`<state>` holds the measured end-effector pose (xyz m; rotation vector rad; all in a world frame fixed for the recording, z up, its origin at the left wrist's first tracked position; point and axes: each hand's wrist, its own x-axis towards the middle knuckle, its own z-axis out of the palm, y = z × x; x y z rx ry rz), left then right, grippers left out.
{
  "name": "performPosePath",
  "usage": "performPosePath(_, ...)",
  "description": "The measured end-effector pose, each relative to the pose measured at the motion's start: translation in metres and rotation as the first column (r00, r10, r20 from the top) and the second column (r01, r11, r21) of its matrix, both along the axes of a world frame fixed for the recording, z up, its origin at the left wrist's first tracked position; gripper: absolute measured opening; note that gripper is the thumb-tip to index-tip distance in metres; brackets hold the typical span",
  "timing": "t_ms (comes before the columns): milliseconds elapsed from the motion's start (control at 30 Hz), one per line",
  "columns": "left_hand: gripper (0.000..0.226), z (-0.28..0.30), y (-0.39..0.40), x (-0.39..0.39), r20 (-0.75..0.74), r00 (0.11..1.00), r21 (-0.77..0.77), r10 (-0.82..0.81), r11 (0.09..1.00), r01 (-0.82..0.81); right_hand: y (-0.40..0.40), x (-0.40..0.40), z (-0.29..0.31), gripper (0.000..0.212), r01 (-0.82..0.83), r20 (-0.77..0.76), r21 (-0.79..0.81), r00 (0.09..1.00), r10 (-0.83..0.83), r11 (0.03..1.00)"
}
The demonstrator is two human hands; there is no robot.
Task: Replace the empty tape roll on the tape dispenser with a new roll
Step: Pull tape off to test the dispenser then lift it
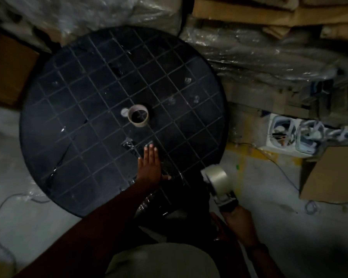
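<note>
An empty cardboard tape core [138,115] stands on end near the middle of a round black gridded table [72,109]. My left hand [150,165] lies flat on the table's near part, fingers together and pointing away, holding nothing. My right hand [239,223] grips the handle of a tape dispenser [222,192] just off the table's near right edge. A full roll of clear tape [216,176] sits on the dispenser. Strips of clear tape [129,145] are stuck to the table beside my left hand.
Crumpled plastic sheeting [259,57] and stacked cardboard [269,13] lie beyond the table. A brown box [333,173] and white plastic parts [285,133] sit at the right. A cable [0,217] runs along the grey floor at the left.
</note>
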<state>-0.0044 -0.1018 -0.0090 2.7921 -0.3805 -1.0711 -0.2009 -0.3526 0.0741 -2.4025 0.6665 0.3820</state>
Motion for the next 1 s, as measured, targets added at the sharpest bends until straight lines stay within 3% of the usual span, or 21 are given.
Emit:
performPosePath(100, 0.137, 0.020, 0.015, 0.007, 0.110, 0.993, -0.050, 0.043, 0.998, -0.038, 0.018, 0.020, -0.055, 0.040, 0.089, -0.158, 0.143, 0.985, -0.066, 0.986)
performPosePath(267, 0.137, 0.058, 0.047, 0.020, 0.222, 0.965, -0.164, 0.142, 0.981, -0.107, 0.082, 0.108, -0.044, 0.076, -0.072, -0.008, 0.062, 0.997, 0.072, 0.996)
performPosePath(467, 0.119, 0.051, 0.097, 0.034, 0.162, 0.939, -0.279, 0.303, 0.927, -0.251, 0.136, 0.157, 0.001, 0.058, -0.132, 0.009, 0.086, 0.991, 0.131, 0.988)
performPosePath(633, 0.137, 0.081, 0.116, 0.035, 0.057, 0.841, -0.534, 0.538, 0.728, -0.429, 0.162, 0.175, 0.001, 0.048, -0.196, 0.050, 0.003, 0.979, 0.195, 0.981)
performPosePath(733, 0.102, 0.084, 0.122, 0.037, 0.026, 0.829, -0.664, 0.558, 0.630, -0.403, 0.171, 0.176, -0.003, 0.043, -0.287, 0.065, -0.134, 0.952, 0.298, 0.948)
performPosePath(800, 0.086, 0.087, 0.122, 0.036, -0.076, 0.751, -0.680, 0.656, 0.516, -0.521, 0.174, 0.175, -0.003, 0.046, -0.280, 0.088, -0.190, 0.950, 0.300, 0.941)
performPosePath(933, 0.122, 0.091, 0.125, 0.036, -0.199, 0.606, -0.655, 0.771, 0.355, -0.667, 0.172, 0.178, 0.008, 0.051, -0.273, 0.181, -0.328, 0.922, 0.344, 0.904)
performPosePath(1000, 0.110, 0.096, 0.125, 0.037, -0.192, 0.586, -0.678, 0.787, 0.326, -0.659, 0.171, 0.182, 0.015, 0.050, -0.284, 0.211, -0.367, 0.902, 0.377, 0.886)
